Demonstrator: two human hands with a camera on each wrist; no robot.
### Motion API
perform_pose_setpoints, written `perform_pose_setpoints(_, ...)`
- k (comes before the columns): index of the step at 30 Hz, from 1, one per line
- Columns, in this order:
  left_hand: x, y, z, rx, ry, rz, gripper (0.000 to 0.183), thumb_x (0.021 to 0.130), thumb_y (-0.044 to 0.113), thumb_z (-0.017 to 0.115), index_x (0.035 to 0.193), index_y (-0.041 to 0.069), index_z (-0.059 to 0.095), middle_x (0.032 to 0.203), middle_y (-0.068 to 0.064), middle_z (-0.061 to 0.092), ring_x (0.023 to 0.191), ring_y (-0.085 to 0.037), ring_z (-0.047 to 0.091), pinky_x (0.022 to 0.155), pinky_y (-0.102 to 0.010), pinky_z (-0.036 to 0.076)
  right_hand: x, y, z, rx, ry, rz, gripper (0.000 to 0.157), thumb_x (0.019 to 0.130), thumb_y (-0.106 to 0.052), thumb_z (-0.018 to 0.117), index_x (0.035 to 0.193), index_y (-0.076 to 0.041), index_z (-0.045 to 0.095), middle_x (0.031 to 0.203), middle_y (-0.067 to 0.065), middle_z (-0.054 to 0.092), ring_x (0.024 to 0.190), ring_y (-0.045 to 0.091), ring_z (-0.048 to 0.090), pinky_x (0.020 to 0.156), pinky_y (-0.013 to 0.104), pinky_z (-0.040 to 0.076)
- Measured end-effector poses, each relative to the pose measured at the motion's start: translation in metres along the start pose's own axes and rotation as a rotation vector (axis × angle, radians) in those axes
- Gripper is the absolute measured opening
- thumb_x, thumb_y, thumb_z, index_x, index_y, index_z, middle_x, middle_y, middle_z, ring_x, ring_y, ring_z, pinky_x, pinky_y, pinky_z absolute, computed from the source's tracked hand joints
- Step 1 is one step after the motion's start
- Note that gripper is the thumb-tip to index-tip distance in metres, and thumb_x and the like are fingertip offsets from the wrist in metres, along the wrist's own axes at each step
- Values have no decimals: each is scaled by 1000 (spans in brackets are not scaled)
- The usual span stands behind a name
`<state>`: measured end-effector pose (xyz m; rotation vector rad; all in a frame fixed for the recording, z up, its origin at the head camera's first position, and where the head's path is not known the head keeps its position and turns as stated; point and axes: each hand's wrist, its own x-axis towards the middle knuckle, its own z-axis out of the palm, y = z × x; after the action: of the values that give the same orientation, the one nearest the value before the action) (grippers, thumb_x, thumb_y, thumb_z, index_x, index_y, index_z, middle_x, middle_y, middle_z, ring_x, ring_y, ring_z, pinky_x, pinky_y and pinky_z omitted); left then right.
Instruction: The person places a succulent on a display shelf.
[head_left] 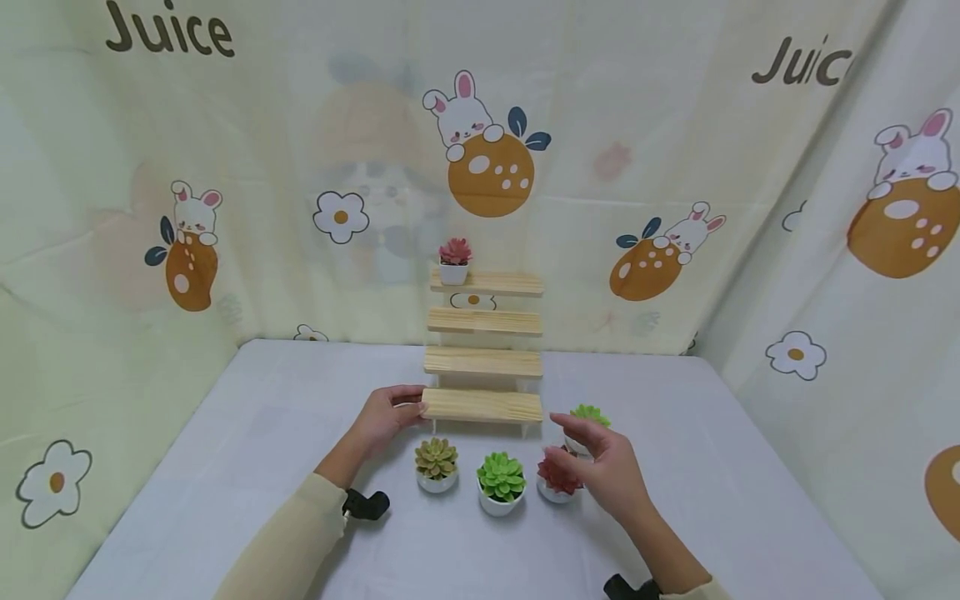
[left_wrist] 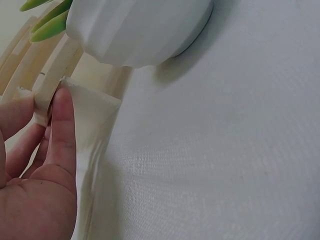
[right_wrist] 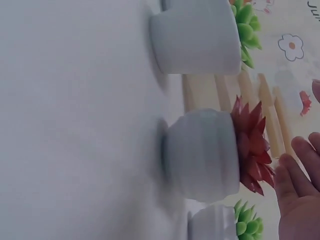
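Observation:
A stepped wooden shelf stand [head_left: 482, 406] with several pale planks stands at the back of the table. My left hand [head_left: 385, 418] pinches the left end of its lowest plank between thumb and fingers, as the left wrist view also shows at the plank [left_wrist: 52, 80]. My right hand [head_left: 606, 461] hovers with loosely bent fingers and nothing in its grasp, over the potted red succulent [head_left: 556, 479]. In the right wrist view the fingers [right_wrist: 295, 175] come near the red leaves [right_wrist: 252, 145]. Behind that hand sits a light green succulent [head_left: 590, 413], its pot partly hidden.
An olive succulent [head_left: 436, 460] and a bright green succulent [head_left: 501, 479], both in white pots, stand in front of the stand. A pink-red succulent [head_left: 454, 252] sits on the top plank's left end. Behind hangs a printed curtain [head_left: 570, 275] along the white table's [head_left: 300, 392] back edge.

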<state>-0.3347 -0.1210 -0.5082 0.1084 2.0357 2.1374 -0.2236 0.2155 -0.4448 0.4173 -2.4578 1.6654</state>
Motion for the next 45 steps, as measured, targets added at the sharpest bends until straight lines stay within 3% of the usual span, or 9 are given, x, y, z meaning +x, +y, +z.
perform_pose_setpoints(4, -1, 0, 1, -4, 11, -13, 39, 87, -2, 63, 124, -4, 56, 119, -23, 58, 92, -21, 65, 85, -38, 58, -14, -5, 0, -38, 20, 24, 50, 76, -22, 79, 123, -18, 61, 128, 3, 60, 123, 22, 53, 102, 19, 44)
perform_pose_setpoints(9, -2, 1, 3, -10, 11, -25, 41, 87, -1, 63, 127, -4, 54, 122, -23, 56, 94, -21, 65, 88, -40, 56, -28, -2, 3, -94, 38, 64, 59, 74, -27, 81, 127, -20, 56, 131, 1, 57, 126, 22, 50, 107, 40, 40)
perform_pose_setpoints(13, -2, 1, 2, -11, 9, -28, 42, 87, 0, 63, 127, -4, 53, 122, -23, 56, 94, -20, 65, 89, -40, 56, -31, 12, 5, -106, 46, 62, 65, 72, -30, 81, 130, -21, 53, 133, 2, 54, 128, 25, 48, 107, 44, 39)
perform_pose_setpoints(18, -1, -1, 1, -21, 3, -10, 41, 87, -1, 62, 127, -5, 53, 119, -24, 56, 93, -22, 64, 88, -39, 57, -29, 41, 6, -56, 21, 98, 72, 69, -31, 84, 131, -24, 49, 137, 1, 51, 129, 20, 46, 109, 40, 39)
perform_pose_setpoints(24, -1, -1, 2, -14, 14, 3, 39, 87, -2, 62, 124, -6, 55, 115, -23, 58, 92, -22, 64, 85, -39, 58, -28, 50, 6, 2, -10, 173, 78, 66, -31, 85, 134, -21, 48, 139, 3, 49, 130, 17, 44, 107, 35, 42)
perform_pose_setpoints(30, -1, -2, 2, -11, 11, 0, 39, 87, -2, 62, 125, -5, 55, 115, -23, 58, 91, -21, 64, 85, -38, 58, -27, 57, 5, 37, -33, 234, 85, 66, -26, 86, 139, -13, 44, 136, 6, 52, 127, 21, 47, 103, 29, 45)
perform_pose_setpoints(38, -1, 0, 3, -11, 10, -14, 38, 87, -2, 62, 124, -5, 55, 115, -22, 58, 93, -22, 65, 83, -35, 58, -26, 58, 5, 44, -68, 311, 89, 65, -21, 86, 141, -14, 40, 138, 7, 50, 130, 22, 44, 109, 36, 39)
perform_pose_setpoints(45, 0, -1, 3, -21, 13, 0, 38, 87, -3, 62, 124, -5, 56, 113, -22, 58, 90, -21, 65, 84, -36, 58, -24, 60, 6, 58, -62, 316, 78, 63, -18, 87, 131, -16, 50, 131, 5, 55, 125, 20, 49, 103, 22, 43)
